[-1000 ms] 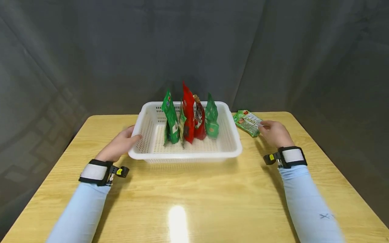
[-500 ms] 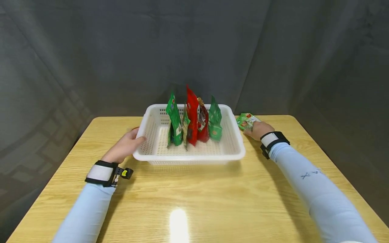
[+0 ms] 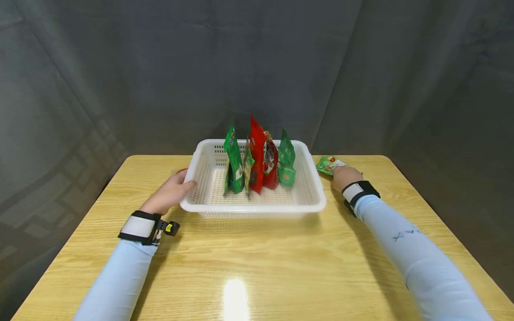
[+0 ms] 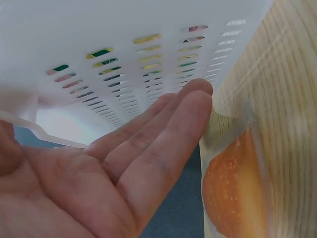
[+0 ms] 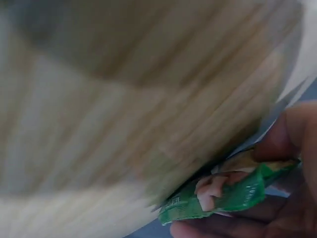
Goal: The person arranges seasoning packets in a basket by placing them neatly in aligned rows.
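My left hand (image 3: 168, 196) holds the white plastic basket (image 3: 253, 208) at its left end, thumb over the rim. In the left wrist view, its fingers (image 4: 168, 144) lie nearly straight along the slotted outer wall. To the right of the basket, my right hand (image 3: 345, 177) grips a flat green food packet (image 3: 327, 164). The right wrist view shows thumb and fingers on opposite sides of this packet (image 5: 218, 196), close over the wood. Inside the basket stand a green pouch (image 3: 234, 158), a red pouch (image 3: 257, 156), a dark red pouch (image 3: 271, 167) and another green pouch (image 3: 286, 160).
A clear bag with something orange (image 4: 230, 183) lies on the table just outside the basket's left wall. A thin packet (image 3: 248, 171) stands between the pouches. The wooden table (image 3: 241, 254) ends at a dark grey curtain (image 3: 241, 67) behind.
My right hand has moved left over the green packet and taken hold of it, covering more of it. My left hand keeps its place on the basket. The head view has shifted slightly.
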A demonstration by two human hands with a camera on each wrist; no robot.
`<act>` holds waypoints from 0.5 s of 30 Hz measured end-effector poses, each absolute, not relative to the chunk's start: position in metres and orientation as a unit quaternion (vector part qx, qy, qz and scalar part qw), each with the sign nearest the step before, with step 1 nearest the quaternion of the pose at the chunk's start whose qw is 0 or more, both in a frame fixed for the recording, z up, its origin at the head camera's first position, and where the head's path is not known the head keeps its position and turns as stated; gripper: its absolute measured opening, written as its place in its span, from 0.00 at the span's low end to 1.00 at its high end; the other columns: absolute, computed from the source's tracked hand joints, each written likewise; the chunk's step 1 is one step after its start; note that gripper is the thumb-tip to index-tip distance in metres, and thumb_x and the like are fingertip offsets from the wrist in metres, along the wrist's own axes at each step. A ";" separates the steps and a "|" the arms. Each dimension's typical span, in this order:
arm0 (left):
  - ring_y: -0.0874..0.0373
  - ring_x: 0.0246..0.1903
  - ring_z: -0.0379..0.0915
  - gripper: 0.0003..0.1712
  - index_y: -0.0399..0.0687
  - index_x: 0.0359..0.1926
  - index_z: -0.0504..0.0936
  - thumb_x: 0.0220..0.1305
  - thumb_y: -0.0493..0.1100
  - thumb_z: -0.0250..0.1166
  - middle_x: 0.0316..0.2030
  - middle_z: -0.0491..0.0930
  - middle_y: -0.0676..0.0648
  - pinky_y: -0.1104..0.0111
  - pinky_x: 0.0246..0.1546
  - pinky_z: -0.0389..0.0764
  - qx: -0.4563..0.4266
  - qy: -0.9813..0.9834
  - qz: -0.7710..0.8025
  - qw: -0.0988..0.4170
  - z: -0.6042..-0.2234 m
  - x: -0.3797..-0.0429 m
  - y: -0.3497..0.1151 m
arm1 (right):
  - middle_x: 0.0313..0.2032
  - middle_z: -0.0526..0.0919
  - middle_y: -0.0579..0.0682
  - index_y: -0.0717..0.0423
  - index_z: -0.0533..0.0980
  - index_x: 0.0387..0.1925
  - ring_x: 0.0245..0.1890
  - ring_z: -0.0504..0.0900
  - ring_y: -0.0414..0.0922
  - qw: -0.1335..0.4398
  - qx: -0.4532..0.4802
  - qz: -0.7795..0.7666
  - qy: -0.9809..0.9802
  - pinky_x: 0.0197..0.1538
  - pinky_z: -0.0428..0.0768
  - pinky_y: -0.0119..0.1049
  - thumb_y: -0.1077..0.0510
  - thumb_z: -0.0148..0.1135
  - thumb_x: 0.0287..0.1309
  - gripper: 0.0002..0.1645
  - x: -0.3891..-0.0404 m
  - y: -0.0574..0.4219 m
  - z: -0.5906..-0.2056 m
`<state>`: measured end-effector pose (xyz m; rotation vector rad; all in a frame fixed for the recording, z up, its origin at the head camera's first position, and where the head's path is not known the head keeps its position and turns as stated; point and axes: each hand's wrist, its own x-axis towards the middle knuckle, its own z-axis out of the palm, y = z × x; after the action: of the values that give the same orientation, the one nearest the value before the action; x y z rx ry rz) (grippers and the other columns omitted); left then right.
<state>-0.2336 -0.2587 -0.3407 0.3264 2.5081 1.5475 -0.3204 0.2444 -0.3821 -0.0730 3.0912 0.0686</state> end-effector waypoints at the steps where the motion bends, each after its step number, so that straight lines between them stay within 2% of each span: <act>1: 0.37 0.51 0.76 0.31 0.31 0.74 0.54 0.75 0.38 0.47 0.60 0.69 0.24 0.57 0.42 0.82 0.109 0.842 0.520 0.089 -0.341 -0.234 -0.258 | 0.38 0.82 0.70 0.74 0.78 0.43 0.37 0.82 0.64 0.029 -0.014 0.015 0.999 0.40 0.81 0.59 0.64 0.54 0.61 0.15 -0.317 0.245 -0.379; 6: 0.37 0.51 0.76 0.31 0.30 0.74 0.54 0.75 0.38 0.47 0.60 0.69 0.24 0.56 0.43 0.82 0.108 0.843 0.518 0.090 -0.340 -0.233 -0.256 | 0.38 0.80 0.72 0.76 0.76 0.45 0.33 0.81 0.63 0.038 0.021 -0.019 0.999 0.33 0.81 0.55 0.65 0.47 0.66 0.17 -0.301 0.251 -0.362; 12: 0.37 0.51 0.76 0.31 0.30 0.74 0.54 0.75 0.39 0.47 0.60 0.69 0.24 0.56 0.43 0.81 0.104 0.848 0.512 0.088 -0.341 -0.234 -0.257 | 0.25 0.75 0.61 0.70 0.73 0.32 0.24 0.74 0.55 0.007 0.026 -0.136 0.990 0.26 0.72 0.45 0.61 0.42 0.69 0.18 -0.277 0.266 -0.339; 15: 0.37 0.50 0.76 0.31 0.30 0.74 0.54 0.75 0.39 0.47 0.60 0.69 0.24 0.56 0.43 0.82 0.104 0.847 0.513 0.090 -0.341 -0.234 -0.258 | 0.28 0.76 0.62 0.71 0.72 0.36 0.27 0.79 0.55 -0.005 0.032 -0.247 0.969 0.28 0.78 0.45 0.58 0.39 0.72 0.21 -0.260 0.269 -0.329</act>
<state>-0.2337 -0.2583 -0.3409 0.3099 2.5194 1.5269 -0.2596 0.2685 -0.3293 0.1022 3.0521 -0.7774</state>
